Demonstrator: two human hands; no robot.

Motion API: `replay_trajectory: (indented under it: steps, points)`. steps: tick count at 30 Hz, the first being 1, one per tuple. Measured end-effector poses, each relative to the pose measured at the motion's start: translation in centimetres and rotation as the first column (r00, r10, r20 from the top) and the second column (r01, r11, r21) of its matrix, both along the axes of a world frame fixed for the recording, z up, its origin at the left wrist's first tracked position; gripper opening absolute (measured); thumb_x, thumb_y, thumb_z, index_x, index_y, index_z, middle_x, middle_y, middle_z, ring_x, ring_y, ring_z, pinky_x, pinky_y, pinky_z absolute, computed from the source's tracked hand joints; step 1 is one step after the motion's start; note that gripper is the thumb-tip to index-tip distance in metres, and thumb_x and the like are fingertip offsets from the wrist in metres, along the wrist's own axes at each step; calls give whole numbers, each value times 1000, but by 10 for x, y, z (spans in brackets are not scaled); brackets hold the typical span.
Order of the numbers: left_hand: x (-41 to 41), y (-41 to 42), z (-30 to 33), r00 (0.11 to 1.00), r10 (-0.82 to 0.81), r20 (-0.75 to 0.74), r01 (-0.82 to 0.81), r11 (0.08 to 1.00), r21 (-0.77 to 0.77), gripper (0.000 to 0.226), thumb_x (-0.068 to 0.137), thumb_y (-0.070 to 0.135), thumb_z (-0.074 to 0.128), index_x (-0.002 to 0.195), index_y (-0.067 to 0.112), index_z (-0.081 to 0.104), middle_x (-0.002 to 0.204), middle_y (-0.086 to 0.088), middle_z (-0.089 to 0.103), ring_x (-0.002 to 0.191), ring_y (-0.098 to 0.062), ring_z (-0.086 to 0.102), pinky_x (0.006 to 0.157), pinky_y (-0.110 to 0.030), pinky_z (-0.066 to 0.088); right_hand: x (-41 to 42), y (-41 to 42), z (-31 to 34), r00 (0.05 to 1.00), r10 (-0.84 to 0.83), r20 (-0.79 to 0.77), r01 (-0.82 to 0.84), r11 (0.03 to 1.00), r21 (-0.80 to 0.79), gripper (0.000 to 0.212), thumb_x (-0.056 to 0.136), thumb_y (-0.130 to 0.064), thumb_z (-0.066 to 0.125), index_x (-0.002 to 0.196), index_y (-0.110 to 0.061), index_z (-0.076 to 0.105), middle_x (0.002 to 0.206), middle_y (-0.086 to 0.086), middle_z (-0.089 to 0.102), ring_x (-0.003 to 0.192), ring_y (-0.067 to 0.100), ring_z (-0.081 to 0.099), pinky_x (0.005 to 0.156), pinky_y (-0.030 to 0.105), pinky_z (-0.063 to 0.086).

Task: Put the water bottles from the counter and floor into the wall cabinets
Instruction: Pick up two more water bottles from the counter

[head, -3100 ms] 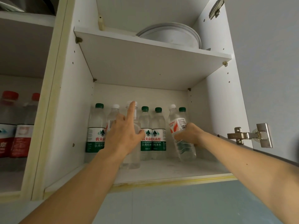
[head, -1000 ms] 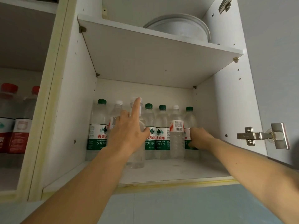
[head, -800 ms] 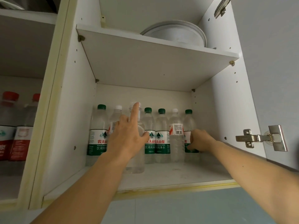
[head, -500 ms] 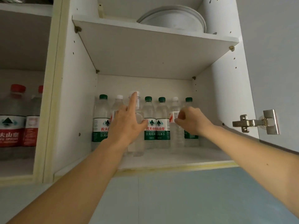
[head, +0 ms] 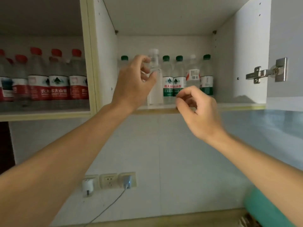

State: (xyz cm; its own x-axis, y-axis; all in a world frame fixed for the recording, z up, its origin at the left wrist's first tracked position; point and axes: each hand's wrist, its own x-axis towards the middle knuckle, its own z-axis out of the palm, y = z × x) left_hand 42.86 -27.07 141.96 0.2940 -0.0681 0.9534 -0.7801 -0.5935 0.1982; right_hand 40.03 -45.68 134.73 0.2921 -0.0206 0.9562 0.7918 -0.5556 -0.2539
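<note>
In the open wall cabinet (head: 237, 106), several water bottles stand in a row along the back. A clear bottle with a white cap (head: 155, 94) stands in front of the row, near the shelf edge. My left hand (head: 134, 81) hovers just left of it with loosely curled fingers, its thumb close to the bottle's shoulder, gripping nothing. Two green-capped bottles (head: 168, 86) stand right of it, then a white-capped bottle with a red label (head: 192, 76) and another green-capped one (head: 207, 79). My right hand (head: 196, 108) hangs in front of the shelf edge, loosely curled and empty.
The left cabinet bay holds several red-capped, red-labelled bottles (head: 59, 82). The open cabinet door with its metal hinge (head: 265, 72) stands at the right. On the tiled wall below are sockets (head: 109, 180) with plugs and a cable. A blurred green object (head: 265, 210) sits at the bottom right.
My left hand has let go of the clear bottle and drawn back to its left. My right hand has pulled out of the cabinet and down. The view has tilted downward.
</note>
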Motion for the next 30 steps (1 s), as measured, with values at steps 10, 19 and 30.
replay_trajectory:
  steps: [10,19,30]
  points:
    - [-64,60,-180,978,-90,-189,87,996,-25,15,96,28,63,104,15,66,73,7,66,69,-11,67,62,-25,55,-33,57,-164,877,174,-447,-180,983,28,8,90,-22,57,91,-19,65,85,-10,67,79,18,68,64,44,58]
    - [-84,108,-376,697,28,-716,-57,998,-16,12,91,46,61,91,35,63,68,11,67,59,-9,64,61,-41,58,-33,100,-323,450,70,-890,-175,985,-11,12,96,-30,58,89,-24,66,83,2,71,72,22,71,64,47,62]
    - [-100,112,-563,-54,187,-981,-33,981,189,47,93,40,69,131,15,59,124,-1,67,104,-15,63,91,-32,53,-47,94,-495,-174,-33,-984,-139,990,-8,33,92,-25,68,121,-11,62,107,9,66,85,27,70,72,39,62]
